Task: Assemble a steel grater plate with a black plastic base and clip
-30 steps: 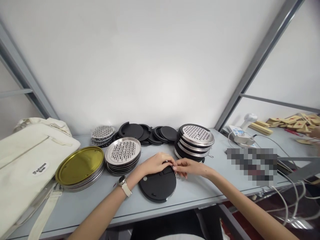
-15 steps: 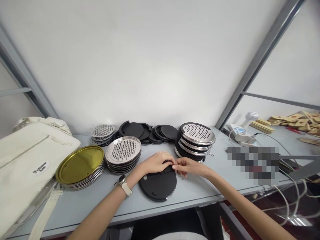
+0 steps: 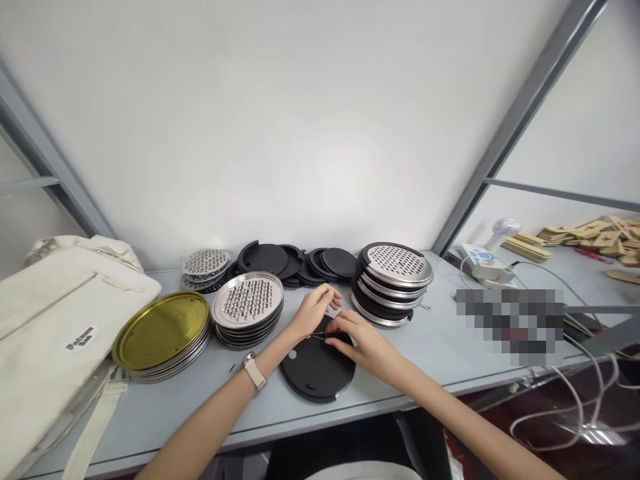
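Note:
A round black plastic disc (image 3: pixel 320 377) lies on the table in front of me, with a pale dot and a small slot on its face. A thin wire loop (image 3: pixel 316 335) shows on its far part. My right hand (image 3: pixel 361 341) bends over the disc's right side, thumb and forefinger closing on the wire. Above the disc's far edge, my left hand (image 3: pixel 317 310) holds nothing I can see, its fingers loosely bent and apart. Left of it stands a stack of metal grater plates (image 3: pixel 250 303). Behind my right hand is a stack of black-rimmed graters (image 3: pixel 395 267).
Gold-topped round plates (image 3: pixel 165 330) are stacked at left beside a cream bag (image 3: pixel 65 293). Black discs (image 3: pixel 267 259) and small grater inserts (image 3: pixel 206 263) line the wall. At right are a white device (image 3: pixel 483 263), cables and wooden pieces (image 3: pixel 590 237).
My left hand has lifted away from the disc toward the wall, its fingers loosened. My right hand has moved left over the disc, and the wire loop has come into sight.

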Demonstrator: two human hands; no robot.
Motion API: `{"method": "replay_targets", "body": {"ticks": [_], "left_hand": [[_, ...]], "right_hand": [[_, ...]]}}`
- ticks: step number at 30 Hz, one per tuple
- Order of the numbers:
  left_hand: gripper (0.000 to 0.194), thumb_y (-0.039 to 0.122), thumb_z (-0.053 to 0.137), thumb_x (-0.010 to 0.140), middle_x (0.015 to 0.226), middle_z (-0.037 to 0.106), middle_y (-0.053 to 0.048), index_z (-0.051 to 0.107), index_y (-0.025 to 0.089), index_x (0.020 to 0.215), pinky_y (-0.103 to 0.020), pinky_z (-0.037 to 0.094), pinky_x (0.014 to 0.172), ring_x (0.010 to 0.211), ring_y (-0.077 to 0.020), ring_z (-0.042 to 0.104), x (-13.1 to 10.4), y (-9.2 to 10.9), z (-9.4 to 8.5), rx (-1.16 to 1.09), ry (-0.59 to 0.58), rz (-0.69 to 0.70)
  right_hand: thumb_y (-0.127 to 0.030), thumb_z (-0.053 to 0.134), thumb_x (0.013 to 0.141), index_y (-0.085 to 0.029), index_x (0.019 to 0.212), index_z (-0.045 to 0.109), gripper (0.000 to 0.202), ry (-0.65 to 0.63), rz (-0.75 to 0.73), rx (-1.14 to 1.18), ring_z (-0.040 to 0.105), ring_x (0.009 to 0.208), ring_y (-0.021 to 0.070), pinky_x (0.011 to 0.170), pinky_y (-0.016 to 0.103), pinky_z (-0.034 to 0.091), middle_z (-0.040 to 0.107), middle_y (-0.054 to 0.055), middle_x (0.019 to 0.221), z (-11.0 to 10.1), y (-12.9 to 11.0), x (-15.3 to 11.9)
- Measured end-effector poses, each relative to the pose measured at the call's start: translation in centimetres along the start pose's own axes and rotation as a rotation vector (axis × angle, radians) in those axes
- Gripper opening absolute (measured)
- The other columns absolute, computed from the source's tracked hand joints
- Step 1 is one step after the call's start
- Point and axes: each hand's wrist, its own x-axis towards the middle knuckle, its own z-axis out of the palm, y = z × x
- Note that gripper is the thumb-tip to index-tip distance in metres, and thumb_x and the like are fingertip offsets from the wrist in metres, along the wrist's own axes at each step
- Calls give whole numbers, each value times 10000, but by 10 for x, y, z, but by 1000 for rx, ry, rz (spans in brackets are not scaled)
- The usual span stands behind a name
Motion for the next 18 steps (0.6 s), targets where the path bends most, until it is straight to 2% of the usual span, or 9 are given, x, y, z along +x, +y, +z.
{"method": "replay_targets", "body": {"ticks": [3, 5, 8, 12, 15, 18], "left_hand": [[325, 375, 358, 948, 802, 606, -46, 570, 143, 864, -242, 452, 680, 763, -145, 579, 1, -4, -1, -21, 24, -19], [339, 390, 361, 943, 783, 602, -44, 570, 139, 853, -241, 449, 670, 742, -142, 577, 2, -6, -2, -28, 26, -26], [348, 401, 377, 933, 756, 598, -34, 581, 133, 845, -252, 450, 686, 716, -139, 569, 3, -9, -2, -30, 9, -32], [341, 409, 402, 918, 719, 564, -11, 571, 137, 802, -239, 439, 654, 681, -128, 548, 3, -7, -3, -41, -36, -33], [320, 415, 480, 880, 663, 524, 11, 540, 140, 727, -215, 408, 581, 601, -105, 502, 2, 1, -3, -50, -102, -36], [332, 428, 507, 873, 692, 565, -7, 562, 130, 736, -213, 399, 577, 578, -94, 494, -1, 9, -1, -50, -180, -39]], "right_hand": [[-229, 607, 841, -209, 906, 567, 79, -6, 32, -12, 528, 886, 225, 784, 366, 449, 559, 70, 935, 9, -1, 6], [-179, 595, 831, -197, 830, 550, 48, -14, 66, 31, 532, 827, 210, 735, 350, 459, 558, 67, 883, 13, -2, 11], [-155, 578, 815, -200, 747, 509, 107, -41, 86, 105, 527, 737, 186, 668, 320, 454, 554, 42, 791, 13, -3, 16], [-264, 529, 871, -210, 804, 499, 91, 9, 100, 230, 544, 721, 164, 686, 299, 454, 574, 24, 791, 1, -4, 16], [-374, 489, 910, -220, 850, 497, 165, 121, 165, 360, 569, 757, 163, 704, 283, 465, 594, 26, 803, -10, 3, 10], [-444, 511, 895, -219, 867, 487, 228, 208, 246, 453, 585, 737, 170, 708, 296, 472, 600, 21, 754, -18, 15, 2]]}}
